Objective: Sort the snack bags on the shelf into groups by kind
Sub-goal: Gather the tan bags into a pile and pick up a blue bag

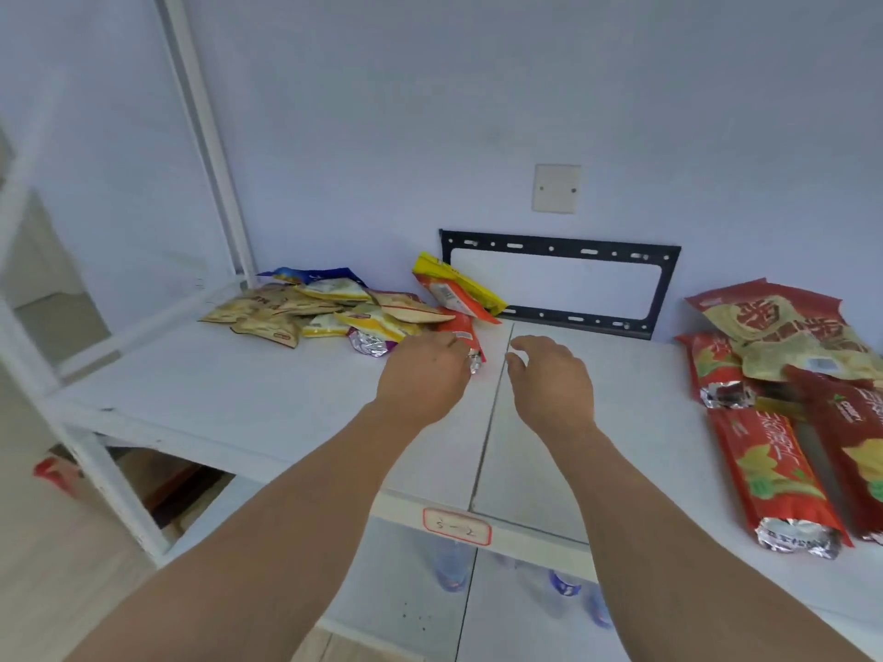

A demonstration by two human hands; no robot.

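White, smooth shelf (239,375) carries crinkly foil snack bags. Left hand (423,379) fingers curl onto a red bag (466,339) mid-shelf; right hand (549,379) hovers, fingers loosely spread, holding nothing.

- You see glossy plastic snack bags (329,305) with crinkled silver foil ends.
- Your shelf (229,375) looks smooth, matt, white-painted.
- The black wall bracket (559,246) looks like matt metal.
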